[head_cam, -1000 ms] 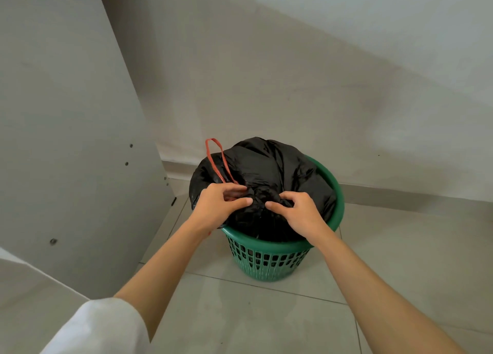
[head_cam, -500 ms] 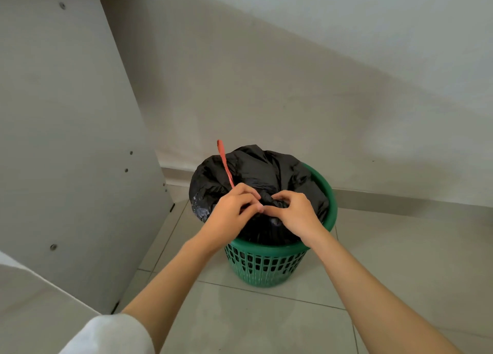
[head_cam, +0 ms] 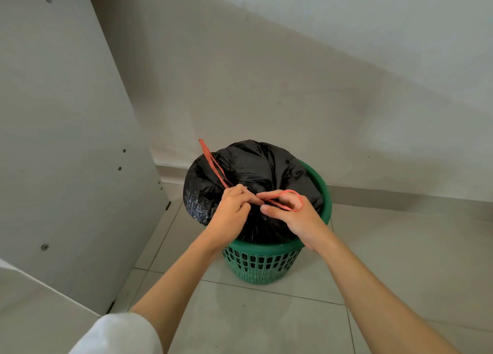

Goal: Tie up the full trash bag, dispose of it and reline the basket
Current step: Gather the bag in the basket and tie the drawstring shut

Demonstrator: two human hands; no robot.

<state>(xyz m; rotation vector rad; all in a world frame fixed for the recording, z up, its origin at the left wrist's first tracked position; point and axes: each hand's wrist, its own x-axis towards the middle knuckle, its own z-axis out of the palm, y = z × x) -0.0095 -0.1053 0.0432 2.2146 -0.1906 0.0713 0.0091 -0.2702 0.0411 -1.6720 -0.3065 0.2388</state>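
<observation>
A full black trash bag (head_cam: 256, 167) bulges out of a green slotted basket (head_cam: 261, 263) on the tiled floor. A red drawstring loop (head_cam: 212, 161) sticks up from the bag's left side. My left hand (head_cam: 232, 209) pinches that drawstring at the gathered bag top. A second red drawstring loop (head_cam: 289, 200) lies across my right hand (head_cam: 290, 215), which grips it between thumb and fingers. Both hands meet over the middle of the bag.
A white wall with a grey skirting (head_cam: 400, 193) stands behind the basket. A pale cabinet panel (head_cam: 66, 140) with screw heads rises close on the left. Tiled floor (head_cam: 400, 260) spreads to the right and front. My white sleeve (head_cam: 117, 337) shows at the bottom left.
My right hand has drawn a second red loop out from the bag top and moved slightly right. The left loop stays upright in my left hand.
</observation>
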